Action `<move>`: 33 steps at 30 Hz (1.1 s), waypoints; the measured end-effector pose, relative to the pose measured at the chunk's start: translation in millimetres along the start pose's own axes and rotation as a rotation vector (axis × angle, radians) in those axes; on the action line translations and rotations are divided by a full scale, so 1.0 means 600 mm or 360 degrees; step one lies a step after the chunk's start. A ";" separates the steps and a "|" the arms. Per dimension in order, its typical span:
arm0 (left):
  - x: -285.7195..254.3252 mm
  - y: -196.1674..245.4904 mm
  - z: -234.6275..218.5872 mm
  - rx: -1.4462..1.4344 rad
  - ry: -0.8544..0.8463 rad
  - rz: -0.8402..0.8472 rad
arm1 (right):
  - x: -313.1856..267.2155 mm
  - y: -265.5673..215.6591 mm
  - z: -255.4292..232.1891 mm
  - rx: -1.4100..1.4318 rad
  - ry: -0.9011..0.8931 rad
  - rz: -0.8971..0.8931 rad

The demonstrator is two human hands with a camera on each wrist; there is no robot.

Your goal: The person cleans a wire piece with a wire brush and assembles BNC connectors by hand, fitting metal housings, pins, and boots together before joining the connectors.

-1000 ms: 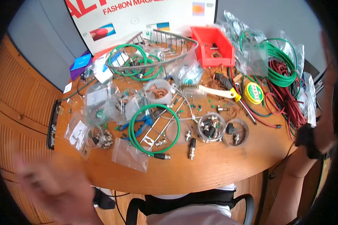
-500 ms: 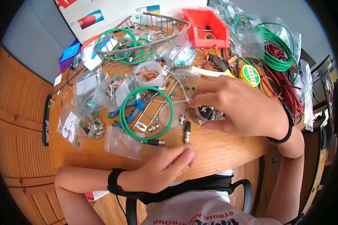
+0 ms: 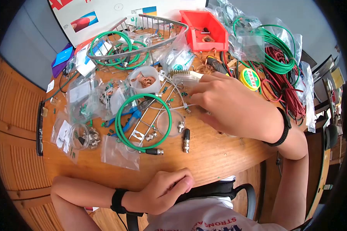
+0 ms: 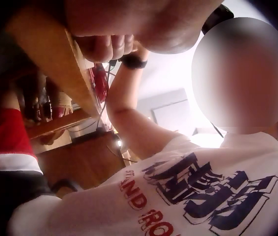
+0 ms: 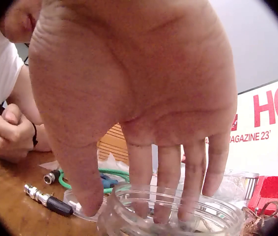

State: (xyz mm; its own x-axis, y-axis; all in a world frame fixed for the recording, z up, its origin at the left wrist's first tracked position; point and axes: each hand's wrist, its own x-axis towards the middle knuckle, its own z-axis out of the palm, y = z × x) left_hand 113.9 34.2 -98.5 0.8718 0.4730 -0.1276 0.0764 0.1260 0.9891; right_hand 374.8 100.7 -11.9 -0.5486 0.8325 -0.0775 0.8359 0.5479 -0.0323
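Observation:
My right hand (image 3: 229,104) is over the clear jar (image 5: 232,219), hiding most of it in the head view. In the right wrist view its fairly straight fingers (image 5: 168,172) point down at the jar's mouth, with their tips showing through the clear plastic. The thumb points down at the near side. My left hand (image 3: 167,192) is curled into a fist by the table's front edge, with nothing visible in it. Between the hands, a BNC connector with a black boot (image 3: 186,139) lies on the wood. A green cable loop (image 3: 117,125) ending in a connector lies to the left.
A shallow clear lid (image 3: 166,123) has a metal connector (image 3: 180,126) on it. Blue-handled pliers (image 3: 133,119), a plastic bag (image 3: 121,154) and a tub of copper scraps (image 3: 158,82) stand left. Behind are a red bin (image 3: 219,45), a paste tin (image 3: 250,79) and a wire rack (image 3: 142,50).
Both hands have come in from the sides. The right hand has reached over the jar and moved down onto it; the left has curled up and drawn back slightly toward my body.

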 end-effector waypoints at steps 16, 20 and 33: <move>0.000 0.004 -0.001 -0.0373 0.0068 -0.0043 | 0.013 0.003 0.037 -0.0232 0.0299 -0.0123; 0.002 0.006 0.000 -0.0422 0.0051 -0.0070 | 0.026 -0.002 0.030 -0.0072 0.0371 -0.0027; 0.000 0.001 -0.004 -0.0357 -0.0007 -0.0098 | 0.047 0.003 0.028 -0.0175 0.0353 -0.0055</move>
State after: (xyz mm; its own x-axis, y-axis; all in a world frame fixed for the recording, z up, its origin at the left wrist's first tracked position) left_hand 112.9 36.3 -97.9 0.8708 0.4549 -0.1865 0.0204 0.3456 0.9382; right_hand 361.2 124.1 -30.8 -0.5768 0.8043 0.1427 0.8167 0.5717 0.0787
